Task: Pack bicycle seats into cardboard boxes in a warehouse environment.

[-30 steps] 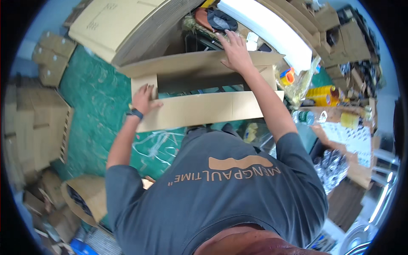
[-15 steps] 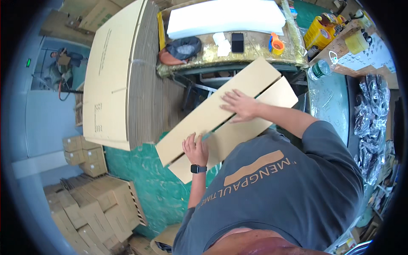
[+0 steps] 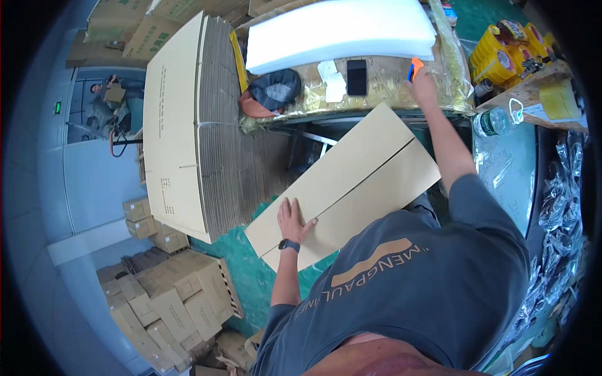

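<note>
A tan cardboard box (image 3: 351, 166) lies in front of me, its two long flaps meeting at a narrow seam. My left hand (image 3: 295, 224), with a dark watch at the wrist, rests flat on the flaps near the box's left end, fingers spread. At the far right, my right hand (image 3: 424, 88) reaches over the worktable (image 3: 382, 78) and closes round an orange and blue tape dispenser (image 3: 416, 66); the hand hides much of it. A black phone (image 3: 357, 78) and white paper slips (image 3: 335, 86) lie to the left of that hand.
A tall stack of flat cartons (image 3: 216, 138) stands left of the box. On the table are white foam sheets (image 3: 338, 34) and a dark cap (image 3: 274, 91). Yellow tape rolls (image 3: 501, 59) and a plastic bottle (image 3: 492, 123) sit at right. Piled cartons (image 3: 169, 307) fill the lower left.
My right hand has left the flaps and moved up to the tape dispenser on the table. The gap between the flaps has narrowed. My left hand stays on the box.
</note>
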### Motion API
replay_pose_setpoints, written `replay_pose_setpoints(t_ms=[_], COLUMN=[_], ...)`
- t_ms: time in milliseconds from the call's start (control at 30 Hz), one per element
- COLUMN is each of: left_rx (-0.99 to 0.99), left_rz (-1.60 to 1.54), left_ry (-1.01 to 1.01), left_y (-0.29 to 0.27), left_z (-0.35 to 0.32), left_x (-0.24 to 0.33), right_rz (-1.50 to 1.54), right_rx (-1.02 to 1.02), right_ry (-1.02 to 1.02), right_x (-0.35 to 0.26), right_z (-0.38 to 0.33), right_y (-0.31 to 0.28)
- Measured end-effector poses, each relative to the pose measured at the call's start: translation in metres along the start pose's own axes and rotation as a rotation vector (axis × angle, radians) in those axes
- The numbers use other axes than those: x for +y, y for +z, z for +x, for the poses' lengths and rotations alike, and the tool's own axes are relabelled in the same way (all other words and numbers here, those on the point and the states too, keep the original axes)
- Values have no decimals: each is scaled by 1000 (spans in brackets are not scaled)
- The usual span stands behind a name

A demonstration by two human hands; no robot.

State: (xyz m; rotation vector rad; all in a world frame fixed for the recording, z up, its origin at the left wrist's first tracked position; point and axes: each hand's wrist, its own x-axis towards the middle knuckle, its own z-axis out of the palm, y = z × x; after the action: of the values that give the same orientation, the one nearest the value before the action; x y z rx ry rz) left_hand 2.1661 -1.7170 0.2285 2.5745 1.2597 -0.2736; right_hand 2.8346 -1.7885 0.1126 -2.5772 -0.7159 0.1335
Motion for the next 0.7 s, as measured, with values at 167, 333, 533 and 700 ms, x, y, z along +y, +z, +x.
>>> replay_pose_setpoints(t_ms=[167, 333, 533, 700], left_rx=[-108, -106, -3, 63], left_rz=[73, 41, -53, -148], left_ry=[5, -26, 15, 21], left_y=[-39, -34, -7, -13], left_z=[40, 48, 33, 23], left_x=[12, -11, -46, -49], right_rz=[-75, 268, 657, 345], right_rx=[-237, -56, -335, -796], right_ry=[-7, 15, -129, -437], right_x=[16, -17, -200, -384], right_z=[30, -10, -148, -187], right_y=[24, -27, -90, 11])
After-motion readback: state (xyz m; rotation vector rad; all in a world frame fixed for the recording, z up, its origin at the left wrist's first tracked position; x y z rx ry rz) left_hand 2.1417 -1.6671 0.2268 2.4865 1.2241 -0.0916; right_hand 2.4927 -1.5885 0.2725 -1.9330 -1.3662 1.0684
